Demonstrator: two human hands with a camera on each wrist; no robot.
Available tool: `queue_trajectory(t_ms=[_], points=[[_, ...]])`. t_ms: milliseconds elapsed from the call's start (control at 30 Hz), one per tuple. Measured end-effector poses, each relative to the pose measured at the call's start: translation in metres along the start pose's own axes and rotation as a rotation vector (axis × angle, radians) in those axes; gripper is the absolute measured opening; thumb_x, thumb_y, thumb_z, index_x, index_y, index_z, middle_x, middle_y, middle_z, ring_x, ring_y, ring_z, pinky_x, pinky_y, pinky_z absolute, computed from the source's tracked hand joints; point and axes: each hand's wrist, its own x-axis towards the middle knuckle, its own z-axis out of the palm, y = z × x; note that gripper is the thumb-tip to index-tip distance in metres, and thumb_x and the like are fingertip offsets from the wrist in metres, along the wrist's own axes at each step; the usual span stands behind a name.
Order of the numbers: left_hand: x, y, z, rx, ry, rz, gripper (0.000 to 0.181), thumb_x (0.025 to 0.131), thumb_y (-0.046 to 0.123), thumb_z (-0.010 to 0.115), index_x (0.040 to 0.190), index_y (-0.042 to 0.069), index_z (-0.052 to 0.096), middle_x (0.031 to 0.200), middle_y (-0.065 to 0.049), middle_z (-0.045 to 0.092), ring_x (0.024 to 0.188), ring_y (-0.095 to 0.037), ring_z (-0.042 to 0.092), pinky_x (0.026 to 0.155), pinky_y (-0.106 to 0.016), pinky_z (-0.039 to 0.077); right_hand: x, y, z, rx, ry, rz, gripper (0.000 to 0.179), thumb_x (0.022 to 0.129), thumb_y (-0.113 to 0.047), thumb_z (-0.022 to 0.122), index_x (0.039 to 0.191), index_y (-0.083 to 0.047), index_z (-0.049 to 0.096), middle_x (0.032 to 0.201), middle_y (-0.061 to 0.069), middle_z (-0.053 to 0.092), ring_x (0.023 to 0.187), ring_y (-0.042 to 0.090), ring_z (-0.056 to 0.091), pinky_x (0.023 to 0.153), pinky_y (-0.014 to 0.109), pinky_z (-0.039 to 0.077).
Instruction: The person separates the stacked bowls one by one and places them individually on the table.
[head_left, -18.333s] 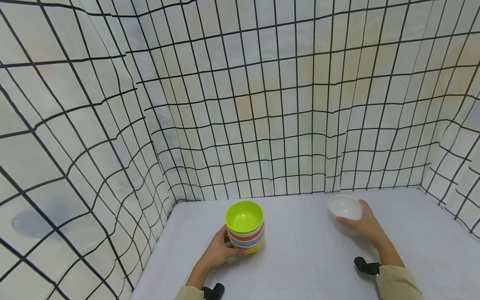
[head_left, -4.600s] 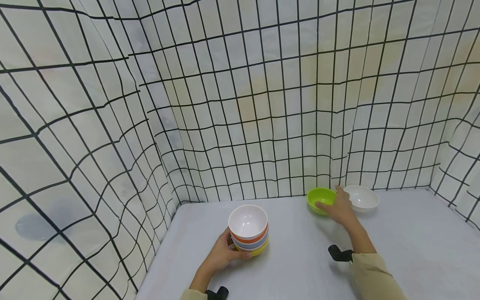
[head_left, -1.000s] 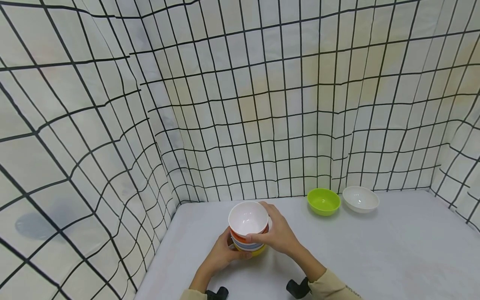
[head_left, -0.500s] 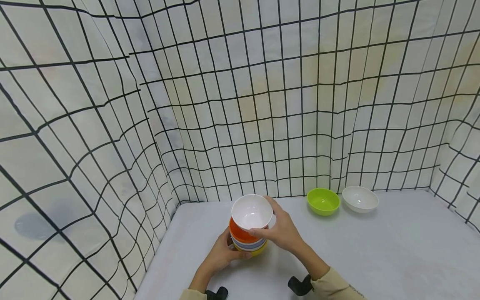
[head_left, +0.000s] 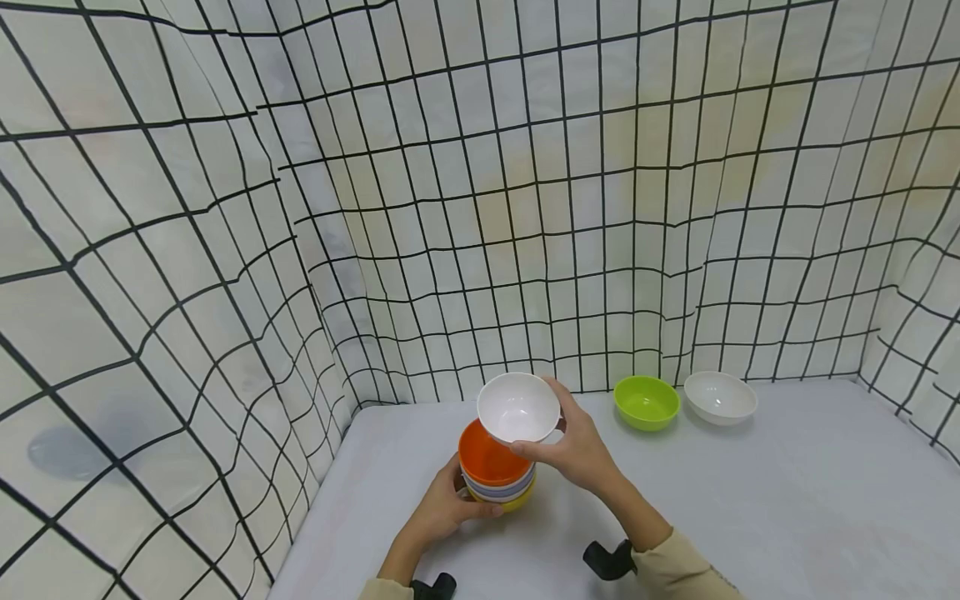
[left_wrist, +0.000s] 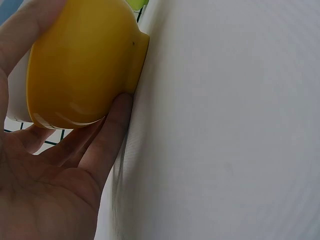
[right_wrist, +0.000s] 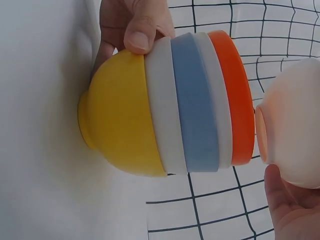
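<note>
My left hand [head_left: 442, 502] grips a nested stack of bowls low on its side, at the left of the table. In the right wrist view the stack runs from a yellow bowl [right_wrist: 117, 115] at the bottom through white and a blue bowl [right_wrist: 195, 105] to an orange bowl [right_wrist: 234, 100] on top. Its thumb presses near the yellow rim. My right hand [head_left: 573, 442] holds a white bowl [head_left: 517, 408] by its side, tilted, just above and right of the orange bowl. In the left wrist view, fingers curve under the yellow bowl [left_wrist: 82, 65].
A lime green bowl [head_left: 647, 403] and another white bowl [head_left: 720, 398] stand side by side at the table's back right. The white table [head_left: 750, 517] ends at a white wall with a black grid [head_left: 585, 275].
Over the last second, my right hand has lifted the white bowl off the stack, up and right, uncovering the orange bowl. Earlier, the green bowl went from the stack to beside the white one.
</note>
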Motion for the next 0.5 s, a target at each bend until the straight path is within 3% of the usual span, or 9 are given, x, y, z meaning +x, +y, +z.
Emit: queue_trajectory(t_ms=[500], points=[[0.001, 0.000, 0.001, -0.005, 0.006, -0.015, 0.096, 0.076, 0.027, 0.092, 0.155, 0.026, 0.038, 0.149, 0.000, 0.056, 0.137, -0.029, 0.054, 0.118, -0.061, 0.040, 0.007, 0.006, -0.015, -0.013, 0.060, 0.117, 0.112, 0.075, -0.036, 0.092, 0.162, -0.018, 0.024, 0.158, 0.009, 0.043, 0.135, 0.033, 0.053, 0.109, 0.048, 0.053]])
